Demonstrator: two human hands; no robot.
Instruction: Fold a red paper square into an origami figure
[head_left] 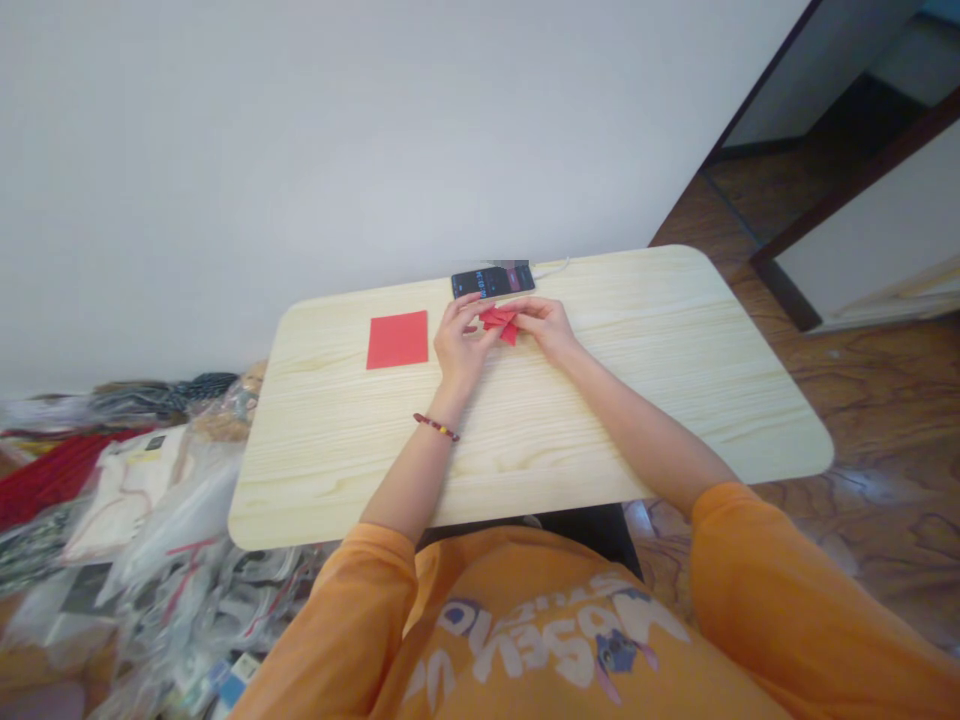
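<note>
A small piece of folded red paper (pixel 501 322) is held between my two hands above the table, with several creased layers and points showing. My left hand (pixel 461 345) pinches its left side with thumb and fingers; a beaded bracelet circles that wrist. On the right side, my right hand (pixel 546 325) grips the paper between thumb and forefinger. Parts of the paper are hidden behind the fingers. Left of my left hand, a flat stack or sheet of square red paper (pixel 397 340) lies on the tabletop.
A phone (pixel 491 281) with a lit timer screen and a white cable (pixel 553 268) lies just beyond my hands. The pale wooden table (pixel 337 440) meets the wall behind. Bagged clothes (pixel 135 490) are heaped at the left; a wooden floor (pixel 870 400) extends right.
</note>
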